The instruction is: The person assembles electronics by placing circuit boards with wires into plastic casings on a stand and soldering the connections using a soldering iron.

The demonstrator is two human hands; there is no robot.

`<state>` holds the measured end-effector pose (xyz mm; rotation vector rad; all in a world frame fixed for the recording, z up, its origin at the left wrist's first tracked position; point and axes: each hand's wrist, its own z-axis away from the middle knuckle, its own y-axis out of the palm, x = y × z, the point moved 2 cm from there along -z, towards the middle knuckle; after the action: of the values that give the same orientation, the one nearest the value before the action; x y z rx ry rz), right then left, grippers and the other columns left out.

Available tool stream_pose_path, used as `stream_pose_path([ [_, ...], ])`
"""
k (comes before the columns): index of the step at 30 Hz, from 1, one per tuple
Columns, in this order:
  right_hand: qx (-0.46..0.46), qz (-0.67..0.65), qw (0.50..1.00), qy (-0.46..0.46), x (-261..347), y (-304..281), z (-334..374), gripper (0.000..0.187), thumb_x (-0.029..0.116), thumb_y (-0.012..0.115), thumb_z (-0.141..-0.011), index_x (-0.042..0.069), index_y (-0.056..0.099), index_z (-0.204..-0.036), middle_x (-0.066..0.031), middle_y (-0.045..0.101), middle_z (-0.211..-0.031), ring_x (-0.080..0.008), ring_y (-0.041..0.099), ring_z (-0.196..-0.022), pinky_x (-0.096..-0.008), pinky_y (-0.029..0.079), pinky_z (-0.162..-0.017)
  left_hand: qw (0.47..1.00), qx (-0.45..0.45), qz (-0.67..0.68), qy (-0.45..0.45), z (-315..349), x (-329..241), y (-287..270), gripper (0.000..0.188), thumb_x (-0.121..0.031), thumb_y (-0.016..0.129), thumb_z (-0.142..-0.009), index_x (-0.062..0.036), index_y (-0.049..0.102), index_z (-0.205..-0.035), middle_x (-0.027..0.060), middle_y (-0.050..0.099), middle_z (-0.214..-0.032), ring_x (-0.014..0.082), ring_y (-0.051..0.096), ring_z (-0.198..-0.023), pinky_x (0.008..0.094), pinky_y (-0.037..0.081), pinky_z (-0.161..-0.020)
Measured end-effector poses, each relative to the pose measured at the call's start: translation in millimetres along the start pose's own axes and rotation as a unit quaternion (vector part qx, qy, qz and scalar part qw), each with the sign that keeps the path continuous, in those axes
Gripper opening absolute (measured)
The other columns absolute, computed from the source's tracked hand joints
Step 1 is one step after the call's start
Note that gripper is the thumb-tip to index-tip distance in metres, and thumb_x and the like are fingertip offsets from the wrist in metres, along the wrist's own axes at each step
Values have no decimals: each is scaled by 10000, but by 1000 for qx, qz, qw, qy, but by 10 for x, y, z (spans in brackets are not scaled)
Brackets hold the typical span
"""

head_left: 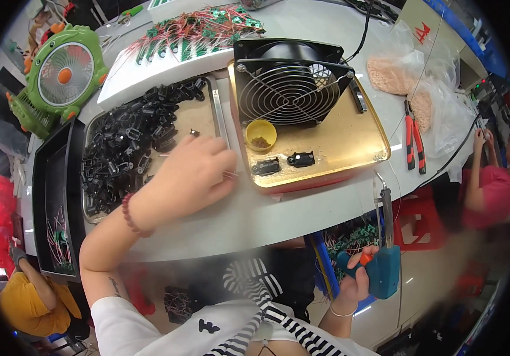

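My left hand [192, 169] reaches over the right edge of a metal tray [217, 113] heaped with small black plastic housings [121, 142]. Its fingers are curled together. Thin strands show by the fingertips, but what they pinch is not clear. Low on the right, my right hand [356, 285] is closed round the grip of a teal soldering gun [384, 273] with an orange trigger, its metal tip pointing up. On a gold tray [341, 151], two black housings, one at left [267, 167] and one at right [301, 158], lie before a small yellow cup [261, 135].
A black fan [290, 89] stands on the gold tray. Behind is a white foam tray [148, 77] with green circuit boards and red wires [201, 32]. A green fan [65, 74] sits left; red-handled pliers [414, 142] and plastic bags [439, 113] lie right. Other people work at both sides.
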<state>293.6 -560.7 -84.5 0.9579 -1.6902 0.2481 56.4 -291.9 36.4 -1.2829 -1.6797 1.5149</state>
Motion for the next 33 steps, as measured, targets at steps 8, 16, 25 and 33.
stream_pose_path([
  [8, -14, 5, 1000, 2, -16, -5, -33, 520, 110, 623, -778, -51, 489, -1254, -155, 573, -1139, -173, 574, -722, -264, 440, -653, 946, 37, 283, -156, 23, 348, -287, 201, -139, 600, -791, 59, 565, -778, 141, 485, -621, 180, 476, -580, 325, 396, -564],
  [16, 2, 4, 1000, -2, 24, 72, -55, 515, 89, 618, -773, -52, 497, -1253, -165, 575, -1156, -184, 580, -730, -269, 451, -660, 869, 15, 491, -65, -109, 308, -225, 190, -111, 613, -936, 53, 676, -866, 35, 671, -804, 48, 567, -726, 214, 452, -623],
  [25, -15, 13, 1000, -5, 28, 43, -36, 494, 73, 615, -780, -39, 498, -1246, -166, 578, -1159, -176, 587, -718, -265, 461, -654, 785, 94, 591, -162, -162, 340, -236, 317, -48, 603, -885, 69, 588, -1179, 36, 669, -959, 82, 601, -721, 207, 495, -669],
  [33, 2, 4, 1000, -12, -10, 25, -60, 503, 90, 625, -791, -38, 487, -1258, -165, 575, -1161, -173, 589, -727, -265, 469, -655, 934, 13, 333, -130, -373, 81, -325, 201, -136, 643, -870, 55, 650, -930, 102, 605, -668, 124, 546, -535, 274, 416, -500],
])
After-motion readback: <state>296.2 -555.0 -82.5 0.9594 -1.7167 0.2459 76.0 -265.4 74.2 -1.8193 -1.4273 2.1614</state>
